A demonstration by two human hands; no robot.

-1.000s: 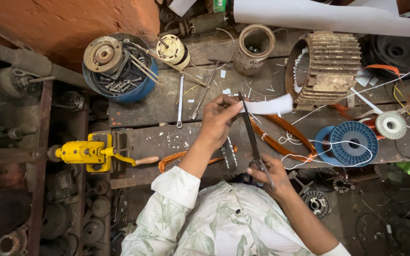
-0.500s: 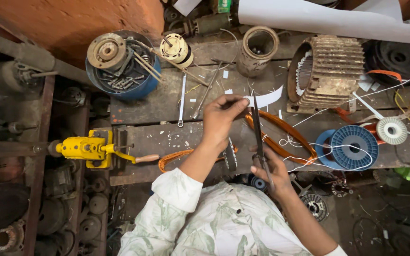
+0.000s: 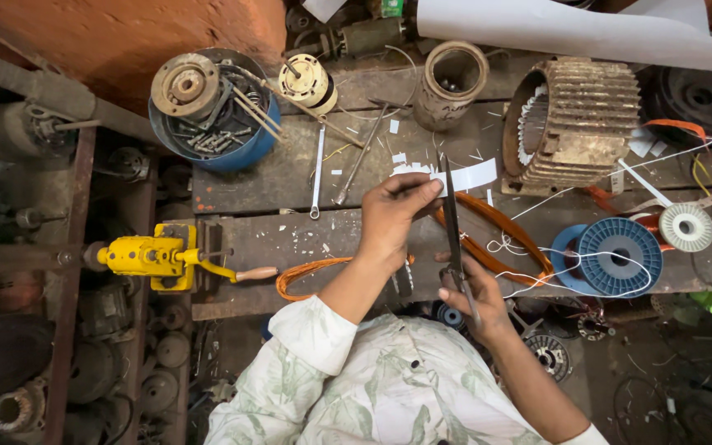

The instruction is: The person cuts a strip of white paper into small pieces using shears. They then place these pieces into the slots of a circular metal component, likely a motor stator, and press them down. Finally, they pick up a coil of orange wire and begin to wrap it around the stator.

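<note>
Paper strip [image 3: 463, 175], white: we log it pinched between the thumb and fingertips of our left hand [image 3: 395, 216], held just above the counter [image 3: 290, 177], its free end reaching right across the blades of the dark scissors [image 3: 452, 216].

Left to right, as they stand now:

- Yellow hand-crank winder [image 3: 152, 257], clamped at the counter's left edge, untouched.
- Blue tub [image 3: 241, 148] of bolts and a rotor, at the far left corner.
- Spanner [image 3: 317, 171], lying flat and clear of our hands.
- Left hand, closed in a pinch on the strip.
- Scissors, upright in the view, tips pointing away from us, set against the strip.
- Right hand [image 3: 473, 298], fingers curled through the scissor handles near our chest; we cannot tell how far the blades stand apart.
- Orange wire coil [image 3: 496, 239], looping beneath both hands.
- Ribbed stator housing [image 3: 578, 124], beside the strip's right end.
- Blue spool [image 3: 620, 255] and white spool [image 3: 686, 227], well to the right.

Change since a second ago: the strip then curved out long to the right, past the scissors; now it shows shorter and straighter, and the blades cross it nearer our left fingertips. We judge the cutting of the strip to be under way. The rest of the counter's stock is unmoved.
</note>
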